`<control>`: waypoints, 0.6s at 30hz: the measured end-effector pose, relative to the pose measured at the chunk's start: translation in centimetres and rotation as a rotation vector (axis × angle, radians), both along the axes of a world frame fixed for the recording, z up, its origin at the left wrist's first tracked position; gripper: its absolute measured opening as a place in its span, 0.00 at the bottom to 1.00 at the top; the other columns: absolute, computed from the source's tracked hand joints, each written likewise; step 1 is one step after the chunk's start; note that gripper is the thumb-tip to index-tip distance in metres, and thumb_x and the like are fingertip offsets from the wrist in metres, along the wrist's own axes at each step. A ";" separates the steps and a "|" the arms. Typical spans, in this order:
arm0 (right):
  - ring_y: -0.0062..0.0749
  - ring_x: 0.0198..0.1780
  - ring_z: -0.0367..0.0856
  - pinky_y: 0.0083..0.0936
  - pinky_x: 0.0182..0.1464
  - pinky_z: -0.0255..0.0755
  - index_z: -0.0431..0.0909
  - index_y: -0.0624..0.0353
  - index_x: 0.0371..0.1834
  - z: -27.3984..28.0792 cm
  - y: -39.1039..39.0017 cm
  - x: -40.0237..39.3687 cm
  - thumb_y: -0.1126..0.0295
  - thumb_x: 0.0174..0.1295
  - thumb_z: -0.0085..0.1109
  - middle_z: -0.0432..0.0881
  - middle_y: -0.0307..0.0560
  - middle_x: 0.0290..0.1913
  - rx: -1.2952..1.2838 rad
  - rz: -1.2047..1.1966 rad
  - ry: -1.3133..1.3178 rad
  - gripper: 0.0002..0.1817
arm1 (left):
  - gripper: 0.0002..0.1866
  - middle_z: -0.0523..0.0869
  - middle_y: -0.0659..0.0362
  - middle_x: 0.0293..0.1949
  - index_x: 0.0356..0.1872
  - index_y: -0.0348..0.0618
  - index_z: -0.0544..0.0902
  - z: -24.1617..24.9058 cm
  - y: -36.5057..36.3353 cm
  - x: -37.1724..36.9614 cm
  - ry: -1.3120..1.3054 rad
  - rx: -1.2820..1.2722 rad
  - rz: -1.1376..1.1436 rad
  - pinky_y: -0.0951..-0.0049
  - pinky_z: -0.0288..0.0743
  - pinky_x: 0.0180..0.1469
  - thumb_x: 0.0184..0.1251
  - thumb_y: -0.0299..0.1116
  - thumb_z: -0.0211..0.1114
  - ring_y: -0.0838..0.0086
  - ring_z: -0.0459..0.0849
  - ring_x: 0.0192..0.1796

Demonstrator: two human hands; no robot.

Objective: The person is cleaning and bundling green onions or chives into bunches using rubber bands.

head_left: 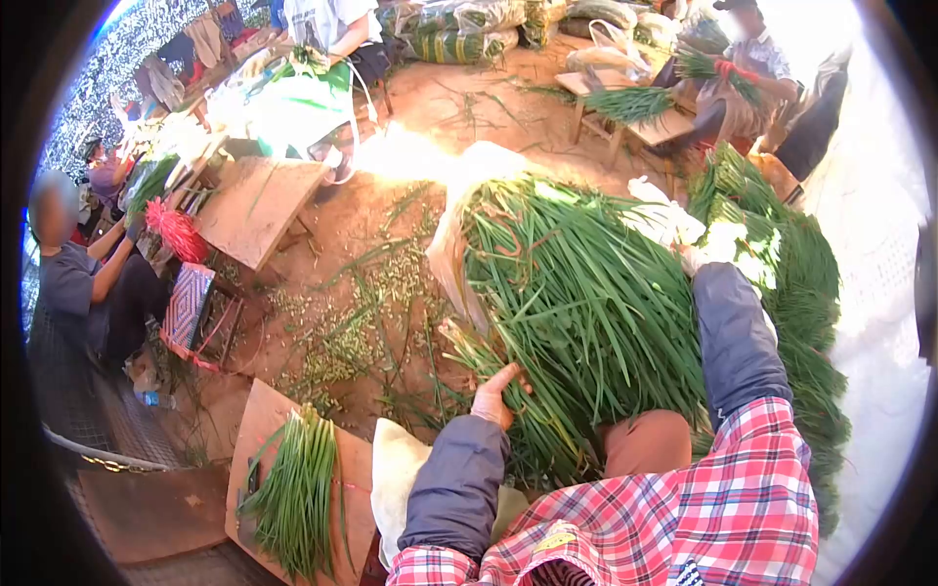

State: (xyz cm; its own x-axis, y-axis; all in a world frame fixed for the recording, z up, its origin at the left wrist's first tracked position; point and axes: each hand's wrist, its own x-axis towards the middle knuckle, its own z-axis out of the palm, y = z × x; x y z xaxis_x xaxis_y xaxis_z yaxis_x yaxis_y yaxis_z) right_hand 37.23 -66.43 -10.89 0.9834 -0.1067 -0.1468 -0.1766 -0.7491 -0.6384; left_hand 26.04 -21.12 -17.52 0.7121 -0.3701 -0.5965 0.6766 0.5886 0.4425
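A large heap of long green stalks lies in front of me and over my lap, with a pale plastic sheet along its left side. My left hand is wrapped round some stalks at the heap's lower left edge, near their pale ends. On the far right side of the heap my right hand touches the stalks beside white plastic; its fingers are mostly hidden. A separate bundle of green stalks rests on a wooden board at the lower left.
More stalks are piled along the right. A woven stool and a wooden table stand at the left, near a seated person. Other people work at the back. Cut scraps litter the ground.
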 end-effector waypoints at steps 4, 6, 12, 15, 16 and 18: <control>0.40 0.55 0.73 0.30 0.58 0.63 0.73 0.53 0.56 1.8 -0.6 0.5 0.50 0.64 0.43 0.77 0.47 0.54 -0.617 -0.167 -0.032 0.25 | 0.17 0.82 0.60 0.35 0.46 0.45 0.79 -1.6 -0.7 0.6 -0.051 -0.087 0.041 0.68 0.69 0.31 0.57 0.40 0.66 0.70 0.79 0.35; 0.44 0.59 0.70 0.31 0.61 0.60 0.72 0.50 0.58 2.1 -1.0 -0.3 0.45 0.62 0.43 0.76 0.48 0.57 -0.971 -0.275 -0.067 0.28 | 0.16 0.82 0.59 0.37 0.47 0.43 0.78 -0.9 -1.3 1.0 0.020 -0.087 0.067 0.65 0.73 0.37 0.59 0.37 0.64 0.69 0.79 0.36; 0.46 0.60 0.69 0.32 0.62 0.60 0.70 0.56 0.60 7.7 -0.5 -2.9 0.50 0.63 0.45 0.74 0.52 0.58 -0.486 -0.125 0.219 0.27 | 0.18 0.83 0.57 0.44 0.49 0.39 0.78 -2.7 -1.9 2.1 0.040 -0.184 0.159 0.59 0.76 0.48 0.58 0.34 0.66 0.66 0.81 0.46; 0.46 0.61 0.69 0.32 0.63 0.60 0.69 0.58 0.60 6.0 -2.8 -5.1 0.51 0.64 0.45 0.74 0.54 0.58 -0.465 -0.017 0.327 0.28 | 0.17 0.83 0.56 0.43 0.48 0.39 0.78 -2.0 -2.6 2.3 0.053 -0.203 0.166 0.61 0.77 0.47 0.58 0.33 0.66 0.66 0.82 0.44; 0.46 0.61 0.69 0.32 0.63 0.60 0.68 0.59 0.61 4.4 -3.7 -6.1 0.52 0.64 0.45 0.74 0.54 0.58 -0.492 0.016 0.347 0.28 | 0.15 0.84 0.56 0.40 0.46 0.39 0.79 -0.5 -3.2 2.2 0.040 -0.143 0.174 0.62 0.77 0.46 0.58 0.31 0.66 0.66 0.82 0.43; 0.46 0.61 0.69 0.31 0.63 0.60 0.68 0.60 0.61 2.2 -5.4 -7.9 0.53 0.64 0.46 0.73 0.56 0.59 -0.516 0.056 0.342 0.28 | 0.27 0.81 0.54 0.46 0.54 0.36 0.72 -2.2 -5.4 2.5 -0.146 0.010 0.150 0.67 0.74 0.51 0.52 0.30 0.71 0.67 0.80 0.47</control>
State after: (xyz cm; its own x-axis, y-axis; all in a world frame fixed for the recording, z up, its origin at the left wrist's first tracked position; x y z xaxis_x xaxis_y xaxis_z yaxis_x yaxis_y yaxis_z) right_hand 29.33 -71.87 -8.70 0.8961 -0.1976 -0.3975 -0.2587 -0.9602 -0.1058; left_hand 28.59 -26.56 -19.74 0.8381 -0.2478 -0.4859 0.5098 0.6727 0.5363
